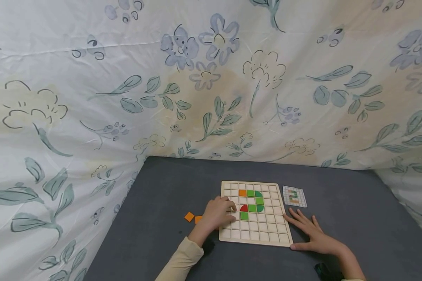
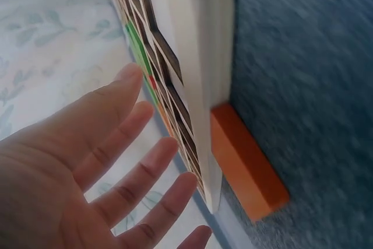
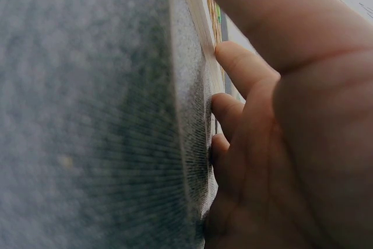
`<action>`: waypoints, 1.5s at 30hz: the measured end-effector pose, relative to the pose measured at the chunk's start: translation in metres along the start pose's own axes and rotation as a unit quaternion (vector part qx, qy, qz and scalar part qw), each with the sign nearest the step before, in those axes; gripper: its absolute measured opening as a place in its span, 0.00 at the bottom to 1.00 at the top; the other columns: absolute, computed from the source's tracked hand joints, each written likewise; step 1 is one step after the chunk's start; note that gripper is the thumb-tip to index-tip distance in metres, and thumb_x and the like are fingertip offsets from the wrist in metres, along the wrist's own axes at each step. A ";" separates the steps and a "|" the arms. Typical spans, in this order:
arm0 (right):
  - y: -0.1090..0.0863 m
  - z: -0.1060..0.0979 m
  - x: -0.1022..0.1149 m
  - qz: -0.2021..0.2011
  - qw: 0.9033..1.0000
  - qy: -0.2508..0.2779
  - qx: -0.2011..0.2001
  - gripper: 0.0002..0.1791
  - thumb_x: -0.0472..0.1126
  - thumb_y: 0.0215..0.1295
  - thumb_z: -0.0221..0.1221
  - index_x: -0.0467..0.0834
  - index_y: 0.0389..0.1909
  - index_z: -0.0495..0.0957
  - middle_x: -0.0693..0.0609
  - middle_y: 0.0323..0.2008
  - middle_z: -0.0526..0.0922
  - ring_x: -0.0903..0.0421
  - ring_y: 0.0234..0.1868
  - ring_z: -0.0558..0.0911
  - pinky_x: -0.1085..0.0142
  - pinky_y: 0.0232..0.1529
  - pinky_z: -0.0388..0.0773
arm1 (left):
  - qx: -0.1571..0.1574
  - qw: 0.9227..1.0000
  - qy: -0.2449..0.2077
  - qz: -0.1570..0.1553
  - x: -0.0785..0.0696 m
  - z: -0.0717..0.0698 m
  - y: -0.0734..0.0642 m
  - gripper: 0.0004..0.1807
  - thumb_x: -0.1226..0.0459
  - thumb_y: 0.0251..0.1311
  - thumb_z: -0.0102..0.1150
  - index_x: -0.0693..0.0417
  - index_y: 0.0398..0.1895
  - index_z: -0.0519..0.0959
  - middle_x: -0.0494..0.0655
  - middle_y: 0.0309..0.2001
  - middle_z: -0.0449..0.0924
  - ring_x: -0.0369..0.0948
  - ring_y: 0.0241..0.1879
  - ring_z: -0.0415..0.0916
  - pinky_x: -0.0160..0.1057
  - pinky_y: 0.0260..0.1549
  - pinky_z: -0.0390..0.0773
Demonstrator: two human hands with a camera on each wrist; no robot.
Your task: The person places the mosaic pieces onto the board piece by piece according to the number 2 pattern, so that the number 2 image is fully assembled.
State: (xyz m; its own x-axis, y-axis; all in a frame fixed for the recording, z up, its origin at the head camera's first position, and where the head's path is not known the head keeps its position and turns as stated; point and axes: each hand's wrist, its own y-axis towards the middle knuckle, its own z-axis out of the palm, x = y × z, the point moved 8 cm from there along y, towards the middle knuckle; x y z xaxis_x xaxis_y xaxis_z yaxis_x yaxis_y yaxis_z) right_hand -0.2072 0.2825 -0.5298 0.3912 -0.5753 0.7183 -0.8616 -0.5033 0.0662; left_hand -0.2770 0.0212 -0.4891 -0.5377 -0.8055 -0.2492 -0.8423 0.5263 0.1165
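Observation:
A wooden grid board [image 1: 271, 236] lies flat on the dark table. Set in its cells are an orange square [image 1: 242, 192], a red quarter-round piece [image 1: 244, 208] and several green pieces [image 1: 259, 201], some square and some rounded. Over the board's left edge reaches my left hand [image 1: 216, 214], hiding some cells. Its fingers [image 2: 145, 170] are loosely spread in the left wrist view, with no piece between them. My right hand [image 1: 314, 237] rests with fingers spread beside the right edge, thumb at the near right corner. Both hands are by the board's sides.
Loose orange squares [image 1: 189, 216] lie left of the board, partly behind the left hand; one orange block [image 2: 247, 167] sits against the board's side. A small printed pattern card [image 1: 294, 196] is at the right. Floral cloth [image 1: 211, 93] hangs behind the table.

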 end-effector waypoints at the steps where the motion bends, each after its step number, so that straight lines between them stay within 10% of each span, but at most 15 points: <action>1: 0.000 0.000 0.000 -0.001 1.000 0.001 0.000 0.45 0.46 0.55 0.65 0.43 0.71 0.54 0.28 0.69 0.43 0.79 0.65 0.27 0.27 0.51 0.19 | -0.001 1.000 0.001 0.000 0.001 -0.001 -0.001 0.12 0.51 0.48 0.68 0.38 0.38 0.83 0.37 0.36 0.76 0.37 0.34 0.68 0.36 0.30 0.70; 23: 0.000 0.000 0.000 -0.009 1.000 -0.003 -0.002 0.45 0.46 0.55 0.64 0.44 0.71 0.53 0.29 0.69 0.43 0.70 0.69 0.27 0.27 0.52 0.19 | -0.016 1.000 -0.007 -0.017 0.043 -0.015 -0.025 0.15 0.50 0.46 0.69 0.40 0.38 0.83 0.39 0.38 0.76 0.41 0.38 0.71 0.45 0.36 0.72; 39: 0.000 -0.001 0.001 -0.012 1.000 0.000 0.008 0.44 0.46 0.56 0.64 0.45 0.71 0.53 0.51 0.73 0.40 0.76 0.67 0.27 0.26 0.51 0.20 | 0.001 0.998 -0.036 -0.043 0.078 -0.025 -0.041 0.16 0.51 0.47 0.68 0.41 0.41 0.82 0.40 0.40 0.76 0.43 0.41 0.70 0.51 0.43 0.71; 45: 0.000 0.000 -0.001 -0.006 1.000 0.001 0.008 0.44 0.47 0.56 0.64 0.45 0.71 0.53 0.42 0.73 0.41 0.74 0.68 0.27 0.27 0.51 0.19 | 0.012 0.998 -0.046 -0.051 0.086 -0.027 -0.044 0.17 0.52 0.47 0.69 0.42 0.42 0.83 0.41 0.41 0.76 0.45 0.42 0.70 0.54 0.46 0.70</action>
State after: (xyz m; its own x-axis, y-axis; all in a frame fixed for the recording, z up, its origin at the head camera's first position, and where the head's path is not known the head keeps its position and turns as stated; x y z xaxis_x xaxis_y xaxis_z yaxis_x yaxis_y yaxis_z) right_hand -0.2076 0.2831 -0.5299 0.4017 -0.5677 0.7185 -0.8515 -0.5203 0.0650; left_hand -0.2873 -0.0779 -0.4898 -0.4426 -0.8275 -0.3455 -0.8908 0.4500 0.0633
